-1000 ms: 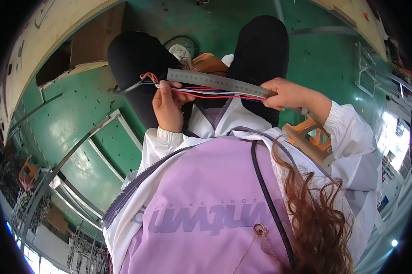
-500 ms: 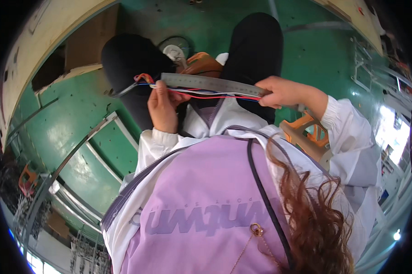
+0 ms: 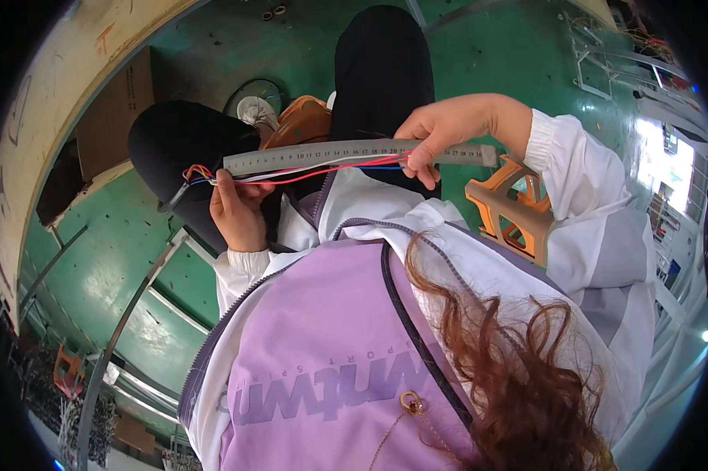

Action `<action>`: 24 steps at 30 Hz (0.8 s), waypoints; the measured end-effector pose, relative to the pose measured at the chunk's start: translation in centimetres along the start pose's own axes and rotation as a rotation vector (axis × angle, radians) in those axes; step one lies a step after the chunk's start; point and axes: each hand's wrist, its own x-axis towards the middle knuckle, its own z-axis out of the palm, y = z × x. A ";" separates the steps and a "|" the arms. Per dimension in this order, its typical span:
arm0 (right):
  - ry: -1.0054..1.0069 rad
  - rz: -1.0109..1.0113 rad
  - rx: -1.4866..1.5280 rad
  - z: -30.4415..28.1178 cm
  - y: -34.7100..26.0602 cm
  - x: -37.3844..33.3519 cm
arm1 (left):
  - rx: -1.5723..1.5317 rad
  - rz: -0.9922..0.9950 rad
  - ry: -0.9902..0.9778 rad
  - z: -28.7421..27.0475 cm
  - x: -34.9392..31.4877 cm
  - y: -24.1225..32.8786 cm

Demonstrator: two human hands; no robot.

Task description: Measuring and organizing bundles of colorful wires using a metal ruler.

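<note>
A grey metal ruler (image 3: 322,155) lies lengthwise across my lap, its scale facing up. Alongside its near edge runs a bundle of red, white and blue wires (image 3: 314,173), pulled fairly straight. My left hand (image 3: 239,213) is closed, pinching the wires by the ruler's left end, thumb on top. Beyond that thumb the wires bend into a small loop and join a grey cable (image 3: 175,196). My right hand (image 3: 440,135) is closed round the ruler and the wires' right ends. The ruler's right end sticks out past the hand. My fingers partly hide the wire ends.
An orange and brown plastic stool (image 3: 517,208) stands at my right. Between my knees is another orange object (image 3: 297,122). A cardboard box (image 3: 122,110) is at the far left under a pale curved tabletop edge (image 3: 71,71). Metal frames (image 3: 146,271) stand on the green floor at left.
The view has shifted, so hands and ruler sit further left in it. My right hand has moved along the ruler toward my left hand, baring the ruler's right end. The scale now faces up more plainly.
</note>
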 end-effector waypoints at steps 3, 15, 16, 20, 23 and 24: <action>-0.008 0.003 0.064 -0.1 -0.1 -0.3 | -0.001 -0.004 0.004 0.1 0.1 0.0; -0.005 -0.005 0.075 0.1 -0.2 -0.3 | 0.002 0.018 -0.010 -0.1 0.0 0.1; -0.004 -0.004 0.076 0.1 -0.1 -0.3 | 0.006 0.023 -0.009 0.0 0.0 0.1; 0.025 0.011 0.114 0.0 -0.1 -0.1 | -0.003 0.033 0.006 0.2 -0.1 0.0; 0.052 0.021 0.076 0.3 0.0 0.1 | -0.004 0.032 0.014 0.2 -0.1 -0.1; 0.067 0.020 0.033 0.4 0.0 0.2 | -0.007 0.033 0.010 0.2 0.0 -0.1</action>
